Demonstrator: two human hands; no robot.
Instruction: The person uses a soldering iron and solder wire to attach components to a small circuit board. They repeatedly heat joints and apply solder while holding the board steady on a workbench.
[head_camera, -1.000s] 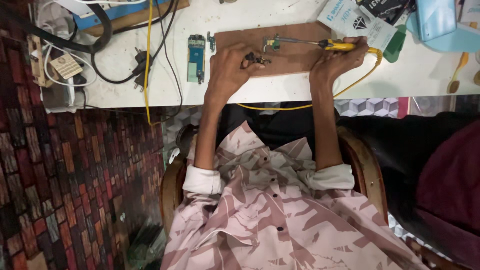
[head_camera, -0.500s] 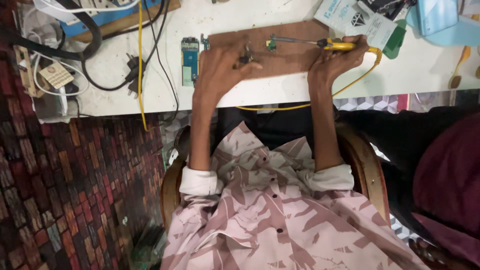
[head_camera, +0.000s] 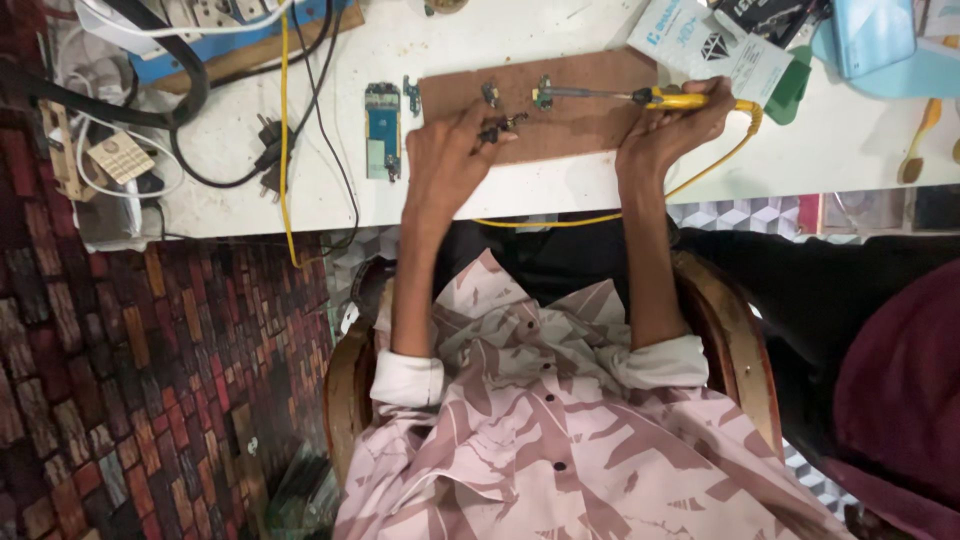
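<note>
Head view: a yellow-handled soldering iron is gripped in the right hand, its metal tip laid against a small green circuit piece on a brown wooden board. The left hand is closed narrowly around a small dark part, pinched at the fingertips and pressed to the board; whether that part is a clip or a component cannot be told. A second tiny piece is seen lying loose near the board's upper edge, apart from both hands. The work is judged to be in mid-course: the iron is applied to the piece, yet a stripped phone board is left untouched just left of the wooden board, so more appears to remain. The iron's yellow cord is trailed over the edge of the white table. Further out, black cables and plugs are strewn at the left, and white packets and a light blue case are piled at the right. A patterned pink shirt and a wooden chair fill the foreground.
</note>
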